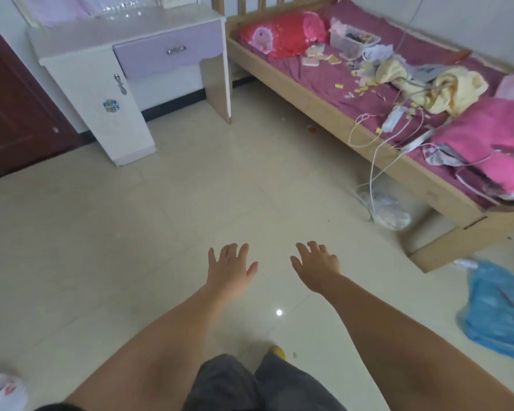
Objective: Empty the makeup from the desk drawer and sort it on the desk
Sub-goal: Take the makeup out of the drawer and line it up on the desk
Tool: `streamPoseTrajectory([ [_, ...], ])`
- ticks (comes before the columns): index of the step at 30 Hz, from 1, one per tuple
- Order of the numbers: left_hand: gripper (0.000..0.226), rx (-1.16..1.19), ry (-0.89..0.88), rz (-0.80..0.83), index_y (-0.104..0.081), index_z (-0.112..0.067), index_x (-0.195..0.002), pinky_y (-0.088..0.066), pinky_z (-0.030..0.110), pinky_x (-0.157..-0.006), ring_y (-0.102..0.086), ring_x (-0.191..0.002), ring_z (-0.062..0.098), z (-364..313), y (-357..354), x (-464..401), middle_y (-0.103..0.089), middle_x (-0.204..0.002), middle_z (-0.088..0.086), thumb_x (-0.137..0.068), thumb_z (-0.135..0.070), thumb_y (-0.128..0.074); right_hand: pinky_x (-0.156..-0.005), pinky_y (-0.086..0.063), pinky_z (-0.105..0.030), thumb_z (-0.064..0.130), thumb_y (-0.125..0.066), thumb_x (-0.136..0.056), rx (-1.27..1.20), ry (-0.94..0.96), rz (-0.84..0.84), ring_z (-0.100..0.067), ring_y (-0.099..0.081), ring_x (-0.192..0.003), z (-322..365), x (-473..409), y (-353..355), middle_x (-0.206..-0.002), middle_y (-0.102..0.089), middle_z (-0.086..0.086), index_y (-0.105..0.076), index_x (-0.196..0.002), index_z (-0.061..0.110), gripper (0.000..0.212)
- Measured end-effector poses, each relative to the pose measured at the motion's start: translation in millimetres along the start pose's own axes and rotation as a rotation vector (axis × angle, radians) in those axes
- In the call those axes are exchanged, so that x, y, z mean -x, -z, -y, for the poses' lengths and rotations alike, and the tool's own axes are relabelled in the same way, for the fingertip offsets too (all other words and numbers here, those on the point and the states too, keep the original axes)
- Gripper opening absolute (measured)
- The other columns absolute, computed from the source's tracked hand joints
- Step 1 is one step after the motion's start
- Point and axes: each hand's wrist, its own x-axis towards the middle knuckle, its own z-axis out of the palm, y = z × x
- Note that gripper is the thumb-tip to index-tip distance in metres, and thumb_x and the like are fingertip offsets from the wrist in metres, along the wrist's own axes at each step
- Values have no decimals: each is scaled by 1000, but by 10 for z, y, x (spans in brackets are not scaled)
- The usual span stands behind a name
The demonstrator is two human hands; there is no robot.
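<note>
Both my hands are stretched out over the floor [131, 232], palms down, holding nothing: left hand [227, 269] and right hand [319, 266] have their fingers [230, 251] spread apart. Well ahead stands the white table [80, 44]; its lilac drawer [163, 53] (with a silver handle) is closed. No readable writing is seen.

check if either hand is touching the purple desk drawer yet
Apart. The head view shows the left hand and right hand open over bare floor, well short of the closed drawer.
</note>
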Motion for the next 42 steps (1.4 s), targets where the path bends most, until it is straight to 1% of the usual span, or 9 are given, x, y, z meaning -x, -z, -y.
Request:
streamPoseTrajectory([
  [5, 56, 14, 78, 9, -18, -20, -147, -5, 52, -116, -20, -141, 22, -1, 370, -968, -25, -152, 6, -99, -47, -24, -95, -40, -39, 45, -22, -100, 23, 79, 15, -25, -38, -128, -128, -1081, 494, -144, -35, -6, -28, -142, 22, 48],
  [15, 55, 4, 168, -79, -21, -20, -146, -10, 52, -114, -26, -139, 23, 593, 1385, -3441, -29, -149, 6, -98, -47, -26, -99, -37, -39, 44, -20, -100, 48, 162, -10, -24, -35, -130, -23, -3653, 1760, -145, -33, -5, -25, -144, 23, 49],
  [20, 56, 22, 191, -66, -23, -20, -146, -17, 48, -113, -33, -135, 24, 801, 2002, -4426, -34, -147, 8, -98, -47, -29, -99, -38, -38, 44, -20, -101, 39, 195, -7, -23, -36, -130, 98, -4662, 2393, -146, -32, -4, -25, -144, 23, 48],
  [22, 57, 17, 197, -116, -29, -19, -144, -22, 47, -110, -41, -129, 26, 909, 2147, -4815, -42, -142, 8, -96, -48, -28, -99, -39, -38, 44, -20, -101, 47, 203, -6, -23, -37, -130, 166, -5092, 2595, -145, -33, -4, -27, -143, 23, 48],
  [24, 68, 43, 225, -147, -41, -16, -140, -30, 48, -105, -52, -120, 28, 1060, 2287, -5223, -52, -133, 11, -88, -54, -17, -99, -39, -38, 44, -20, -101, 68, 237, -13, -24, -38, -129, 270, -5556, 2812, -144, -34, -4, -28, -143, 23, 47],
  [26, 71, 72, 247, -113, -35, -17, -143, -30, 46, -106, -48, -124, 29, 1238, 2441, -5667, -47, -138, 12, -88, -55, -12, -98, -41, -38, 44, -20, -101, 97, 288, -31, -25, -39, -128, 383, -6078, 3028, -144, -35, -5, -28, -143, 22, 48],
  [29, 59, 124, 290, -51, -20, -20, -148, -30, 42, -107, -37, -131, 28, 1494, 2703, -6401, -34, -146, 9, -97, -49, -28, -98, -40, -38, 43, -20, -101, 110, 334, -47, -24, -39, -127, 528, -6913, 3388, -143, -36, -4, -27, -143, 22, 48],
  [36, 55, 333, 444, -102, -24, -18, -145, -37, 40, -100, -40, -126, 29, 2024, 3481, -7779, -40, -139, 10, -98, -43, -34, -94, -43, -39, 41, -23, -101, 161, 440, -46, -25, -45, -120, 996, -8677, 4357, -135, -44, -7, -36, -137, 19, 44],
  [42, 50, 408, 574, -45, -26, -15, -144, -41, 44, -98, -43, -121, 30, 2811, 3795, -8536, -41, -133, 12, -99, -36, -35, -88, -47, -40, 27, -32, -101, 124, 549, 36, -28, -47, -113, 1874, -9717, 4650, -126, -47, -10, -42, -130, 15, 33],
])
